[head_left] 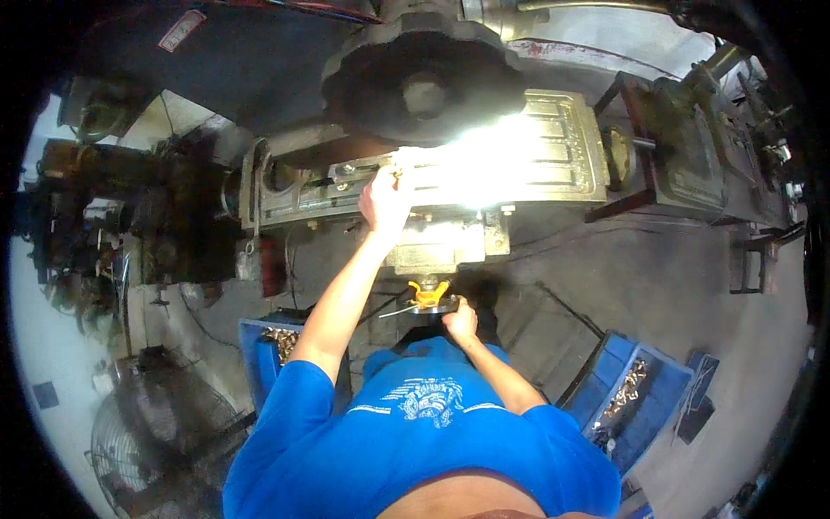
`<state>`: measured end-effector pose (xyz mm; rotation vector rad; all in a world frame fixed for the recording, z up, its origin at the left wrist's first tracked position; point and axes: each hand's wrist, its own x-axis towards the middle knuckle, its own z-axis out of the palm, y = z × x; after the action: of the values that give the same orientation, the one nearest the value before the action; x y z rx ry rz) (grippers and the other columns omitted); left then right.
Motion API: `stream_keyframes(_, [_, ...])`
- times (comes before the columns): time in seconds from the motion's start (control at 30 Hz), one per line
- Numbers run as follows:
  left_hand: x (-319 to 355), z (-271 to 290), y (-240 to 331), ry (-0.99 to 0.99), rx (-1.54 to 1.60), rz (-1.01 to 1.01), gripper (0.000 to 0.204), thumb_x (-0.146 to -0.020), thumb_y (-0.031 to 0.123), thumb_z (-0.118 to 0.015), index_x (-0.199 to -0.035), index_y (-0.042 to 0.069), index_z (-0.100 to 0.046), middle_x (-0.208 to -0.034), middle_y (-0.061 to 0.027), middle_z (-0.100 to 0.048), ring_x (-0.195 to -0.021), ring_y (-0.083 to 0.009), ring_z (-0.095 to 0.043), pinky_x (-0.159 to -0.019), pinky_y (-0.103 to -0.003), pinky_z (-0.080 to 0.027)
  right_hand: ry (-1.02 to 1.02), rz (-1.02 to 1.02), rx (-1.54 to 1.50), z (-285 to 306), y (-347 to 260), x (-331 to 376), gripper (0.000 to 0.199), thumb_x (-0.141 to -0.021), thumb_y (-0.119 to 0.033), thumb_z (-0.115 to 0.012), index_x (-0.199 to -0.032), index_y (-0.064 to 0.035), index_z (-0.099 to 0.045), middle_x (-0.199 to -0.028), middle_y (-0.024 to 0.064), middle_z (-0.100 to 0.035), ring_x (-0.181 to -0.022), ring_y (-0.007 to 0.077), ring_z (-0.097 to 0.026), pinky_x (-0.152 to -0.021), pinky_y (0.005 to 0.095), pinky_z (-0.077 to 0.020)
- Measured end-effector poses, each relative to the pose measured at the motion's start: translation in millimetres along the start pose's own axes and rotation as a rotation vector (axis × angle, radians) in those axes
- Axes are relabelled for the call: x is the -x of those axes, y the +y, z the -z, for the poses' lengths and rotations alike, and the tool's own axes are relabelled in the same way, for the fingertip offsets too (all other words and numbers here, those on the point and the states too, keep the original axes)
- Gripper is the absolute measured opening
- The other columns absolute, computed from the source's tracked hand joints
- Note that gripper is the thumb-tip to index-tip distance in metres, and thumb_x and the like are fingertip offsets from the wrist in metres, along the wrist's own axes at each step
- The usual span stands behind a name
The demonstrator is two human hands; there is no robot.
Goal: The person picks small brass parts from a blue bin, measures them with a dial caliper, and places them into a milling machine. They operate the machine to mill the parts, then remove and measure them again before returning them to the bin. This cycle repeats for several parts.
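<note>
My left hand (386, 201) reaches forward over the front edge of the milling machine's slotted table (562, 156). Its fingers are pinched together beside the bright glare, around something small that I cannot make out. A metal clamp fitting (343, 177) sits on the table just left of those fingers. Close to my body, my right hand (462, 322) is closed on the right side of the rim of a handwheel (435, 307). This wheel has a yellow hub piece (428, 292) and a thin rod sticking out to the left.
Above the table hangs a large dark, scalloped machine head (424, 82). Blue bins (661, 381) with small metal parts stand at my right and left (258, 368). A floor fan (121, 441) is at the lower left. Dark machinery (173, 208) crowds the left side.
</note>
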<state>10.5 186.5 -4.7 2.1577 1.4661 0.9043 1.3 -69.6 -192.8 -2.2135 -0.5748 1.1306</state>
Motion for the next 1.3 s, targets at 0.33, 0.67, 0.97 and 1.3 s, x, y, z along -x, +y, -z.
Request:
stream_keyframes(0.33, [25.3,3.5,19.6,-0.159,0.168,-0.319,0.027,-0.082,0.033,-0.058,-0.078,0.008,-0.064,-0.062,-0.0101,-0.061,-0.058,-0.0263,-0.060,-0.056,-0.036,-0.045,0.084,-0.033,-0.005,54.4,34.0,25.8,0.051,-0.057,-0.022,-0.059,-0.105,-0.0043,-0.062,-0.099,0.0159,-0.064,-0.094,0.0300,-0.060,-0.084,0.0377,-0.0461])
stream_keyframes(0.67, [113.6,-3.7,52.2,-0.678,0.403,-0.406,0.015,-0.077,0.019,-0.064,-0.079,0.006,-0.058,-0.058,-0.0100,-0.055,-0.053,-0.0222,-0.054,-0.050,-0.032,-0.042,0.060,0.250,-1.177,135.8,-28.4,93.8,0.043,-0.071,-0.008,-0.058,-0.112,0.0048,-0.055,-0.101,0.0152,-0.061,-0.084,0.0201,-0.061,-0.073,0.0294,-0.0493])
stream_keyframes(0.97, [188.2,-8.2,57.9,-0.905,0.795,-0.286,0.015,-0.076,0.004,-0.064,-0.090,0.000,-0.058,-0.065,-0.0099,-0.058,-0.057,-0.0141,-0.057,-0.051,-0.026,-0.045,0.076,0.439,-1.160,151.5,-50.5,135.2,0.061,-0.070,-0.024,-0.064,-0.121,0.0055,-0.048,-0.115,0.0146,-0.056,-0.108,0.0224,-0.053,-0.094,0.0355,-0.0409])
stream_keyframes(1.3, [166.7,26.4,82.7,-1.171,0.749,-0.193,0.023,-0.083,0.003,-0.060,-0.105,0.003,-0.054,-0.076,-0.0018,-0.058,-0.063,-0.0071,-0.055,-0.054,-0.019,-0.044,0.353,0.459,-1.103,231.0,-35.1,189.1,0.038,-0.064,-0.004,-0.052,-0.099,0.0024,-0.065,-0.091,0.0062,-0.062,-0.081,0.0144,-0.056,-0.070,0.0258,-0.0460])
